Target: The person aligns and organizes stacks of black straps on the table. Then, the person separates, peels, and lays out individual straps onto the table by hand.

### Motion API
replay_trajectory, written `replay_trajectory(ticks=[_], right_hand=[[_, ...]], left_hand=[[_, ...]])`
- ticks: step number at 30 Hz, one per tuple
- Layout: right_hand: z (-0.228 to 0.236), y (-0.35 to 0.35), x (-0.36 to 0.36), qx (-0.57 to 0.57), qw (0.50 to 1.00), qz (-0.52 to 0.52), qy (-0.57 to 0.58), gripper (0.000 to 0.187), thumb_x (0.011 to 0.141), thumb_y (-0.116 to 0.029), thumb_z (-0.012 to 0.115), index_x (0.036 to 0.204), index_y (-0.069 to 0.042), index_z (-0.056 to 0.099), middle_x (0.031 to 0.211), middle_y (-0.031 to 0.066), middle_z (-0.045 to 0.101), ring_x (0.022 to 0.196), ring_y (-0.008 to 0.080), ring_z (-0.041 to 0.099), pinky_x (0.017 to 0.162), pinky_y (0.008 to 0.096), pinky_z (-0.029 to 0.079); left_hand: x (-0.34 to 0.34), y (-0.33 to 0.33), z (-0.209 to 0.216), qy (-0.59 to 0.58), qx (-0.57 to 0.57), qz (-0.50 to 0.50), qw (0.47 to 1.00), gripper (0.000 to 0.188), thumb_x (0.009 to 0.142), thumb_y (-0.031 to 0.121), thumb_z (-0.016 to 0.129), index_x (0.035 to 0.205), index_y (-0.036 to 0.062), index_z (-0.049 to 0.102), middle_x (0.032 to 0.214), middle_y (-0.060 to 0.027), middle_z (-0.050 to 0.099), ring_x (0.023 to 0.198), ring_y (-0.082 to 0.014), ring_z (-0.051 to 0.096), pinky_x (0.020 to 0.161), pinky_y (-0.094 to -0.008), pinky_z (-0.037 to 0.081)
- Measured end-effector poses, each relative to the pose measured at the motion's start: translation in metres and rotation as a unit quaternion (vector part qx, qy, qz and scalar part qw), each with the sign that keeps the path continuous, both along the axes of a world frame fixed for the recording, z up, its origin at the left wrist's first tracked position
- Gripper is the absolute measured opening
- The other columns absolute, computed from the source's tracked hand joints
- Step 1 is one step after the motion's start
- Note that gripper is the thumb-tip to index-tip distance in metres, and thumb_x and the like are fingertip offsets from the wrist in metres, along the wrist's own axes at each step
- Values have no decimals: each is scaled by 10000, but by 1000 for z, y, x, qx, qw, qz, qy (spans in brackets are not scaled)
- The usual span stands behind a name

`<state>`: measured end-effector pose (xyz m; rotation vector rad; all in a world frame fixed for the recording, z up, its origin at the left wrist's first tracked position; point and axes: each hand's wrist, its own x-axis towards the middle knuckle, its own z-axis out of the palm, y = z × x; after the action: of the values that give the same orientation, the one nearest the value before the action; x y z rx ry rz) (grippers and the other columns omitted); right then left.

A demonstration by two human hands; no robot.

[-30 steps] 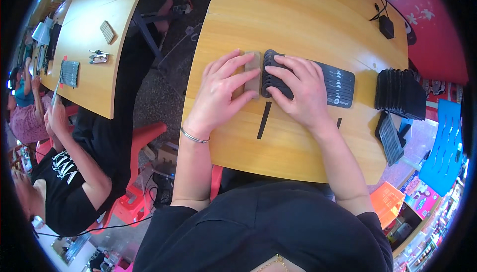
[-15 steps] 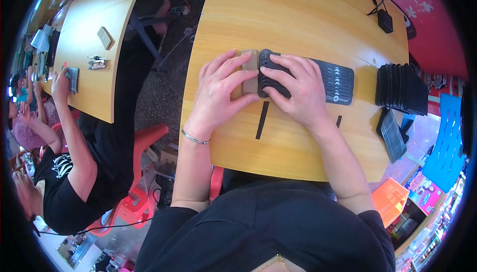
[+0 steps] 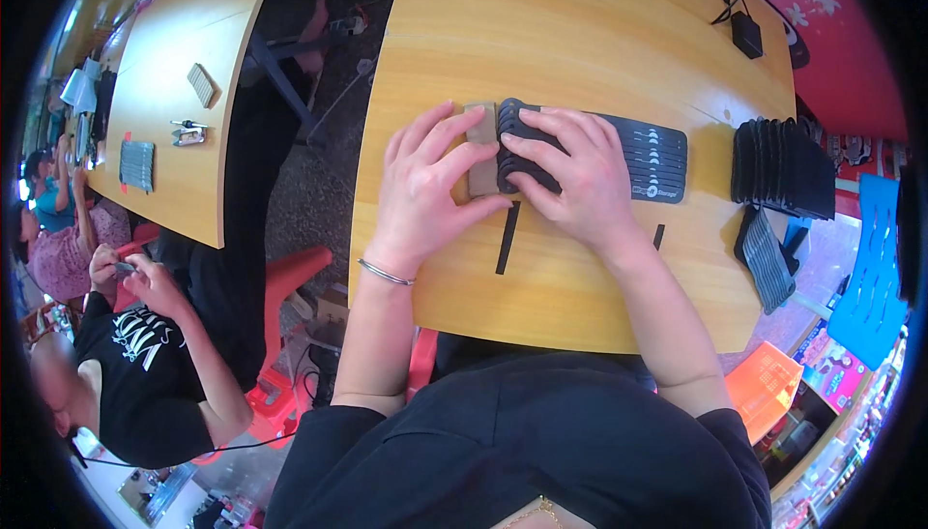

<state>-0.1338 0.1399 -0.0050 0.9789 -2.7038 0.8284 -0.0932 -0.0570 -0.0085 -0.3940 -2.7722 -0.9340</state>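
Observation:
A fanned row of flat black pieces (image 3: 656,157) with rounded, looped ends lies on the wooden table in front of me, pale marks showing on its right part. My right hand (image 3: 577,171) is curled over the row's left end, fingertips and thumb pressing around the dark loops. Against those loops stands a small brown block (image 3: 480,176), possibly cardboard or wood. My left hand (image 3: 425,176) grips it, fingers over its top and thumb near its lower end. Part of the row is hidden beneath my right hand.
Black strips (image 3: 507,239) are stuck to the wooden table (image 3: 580,307). At the right edge stand a bundle of black folded pieces (image 3: 781,169) and a striped grey piece (image 3: 767,263). A black adapter (image 3: 746,36) lies far right. Left, a person (image 3: 145,365) sits at another table (image 3: 184,191).
My hands stay on the block and the black row, with only a slight shift. The person at the left has drawn their hands back from the grey piece on their table.

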Motion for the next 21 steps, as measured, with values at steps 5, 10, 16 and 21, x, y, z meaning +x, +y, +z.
replay_trajectory(ticks=[5,10,16,21], right_hand=[[-1,1,0,-4,1000,0,1,326,723,-258,737,1038,-191,686,1158,6,603,1106,213,532,967,394,377],[0,1,1,1,1000,5,8,329,722,-244,735,1040,-181,678,1158,13,599,1103,219,531,963,400,379],[1,2,1,3,1000,8,6,331,723,-236,734,1042,-174,670,1164,12,594,1102,221,528,964,403,377],[2,1,1,2,1000,6,6,326,722,-231,735,1037,-171,671,1164,13,594,1101,222,528,965,401,376]], left_hand=[[0,3,0,5,-7,7,1000,464,561,225,831,984,122,671,1254,-62,570,1225,-307,470,999,-445,368],[0,5,0,5,-6,13,1000,467,566,204,819,991,112,650,1244,-62,576,1222,-302,471,998,-437,363],[0,7,1,1,-7,15,1000,449,570,198,814,961,107,613,1242,-61,579,1222,-298,470,1003,-432,352],[-1,6,1,1,-6,17,1000,429,578,200,814,942,109,605,1246,-60,578,1227,-297,464,1007,-432,345]])
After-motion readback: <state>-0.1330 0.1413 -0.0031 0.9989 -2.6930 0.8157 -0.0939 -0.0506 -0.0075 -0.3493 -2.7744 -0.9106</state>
